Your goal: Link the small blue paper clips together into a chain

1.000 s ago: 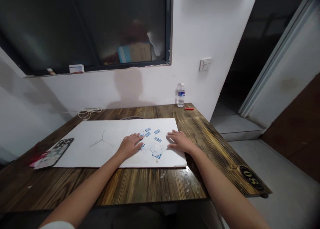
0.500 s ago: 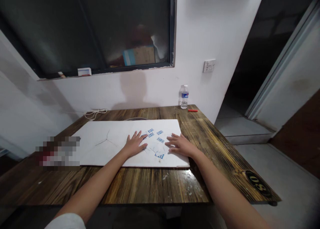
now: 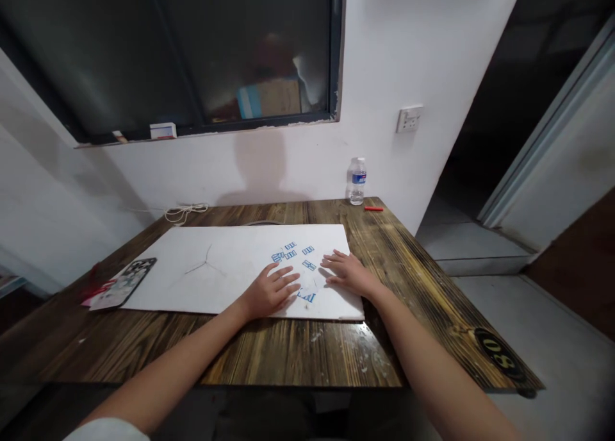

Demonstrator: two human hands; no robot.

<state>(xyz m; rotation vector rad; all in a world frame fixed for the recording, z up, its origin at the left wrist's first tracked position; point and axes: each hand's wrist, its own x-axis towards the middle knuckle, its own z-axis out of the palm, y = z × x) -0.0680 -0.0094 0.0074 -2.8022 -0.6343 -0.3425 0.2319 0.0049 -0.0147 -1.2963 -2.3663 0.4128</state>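
Note:
A white board (image 3: 163,287) lies on the wooden table, with several small blue-and-white striped pieces (image 3: 309,265) scattered over its right half. My left hand (image 3: 271,290) rests on the board just below them, fingers spread, nothing in its grasp. Partly under or beside its fingertips is a larger blue-marked piece (image 3: 307,296). At the board's right edge my right hand (image 3: 350,273) lies with fingers stretched toward the pieces, holding nothing. Whether the blue marks are loose pieces or print, I cannot fully tell. Thin dark lines (image 3: 205,261) branch across the board's left half.
A patterned phone-like flat thing (image 3: 127,282) overlaps the board's left end. Toward the back stand a water bottle (image 3: 357,181) and, beside it, a red pen-like stick (image 3: 373,208). A white cable (image 3: 185,211) lies coiled back left. A round "08" plate (image 3: 500,352) marks the table's right corner.
My left hand has slid down toward the near edge of the board, uncovering blue striped pieces. My right hand stays near the board's right edge. The view has shifted slightly.

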